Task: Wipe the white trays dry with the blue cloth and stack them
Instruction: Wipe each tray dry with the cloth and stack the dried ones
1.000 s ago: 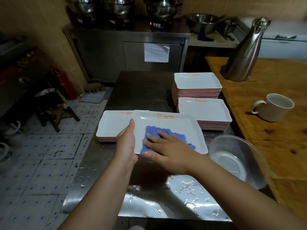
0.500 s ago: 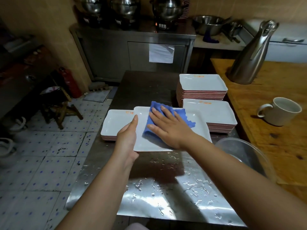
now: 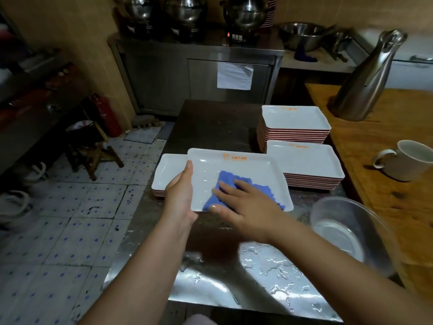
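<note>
While the left hand (image 3: 181, 191) clamps the white tray (image 3: 236, 170) at frame centre, the right hand (image 3: 246, 205) presses the blue cloth (image 3: 228, 184) flat.
Its long axis runs left-right; the low stack (image 3: 164, 170) lies just beyond the left hand, the nearer one.

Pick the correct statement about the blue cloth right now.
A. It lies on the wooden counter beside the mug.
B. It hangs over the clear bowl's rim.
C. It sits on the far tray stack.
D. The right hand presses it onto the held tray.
D: the right hand lies flat on the blue cloth, inside the tray gripped by the left hand.
</note>
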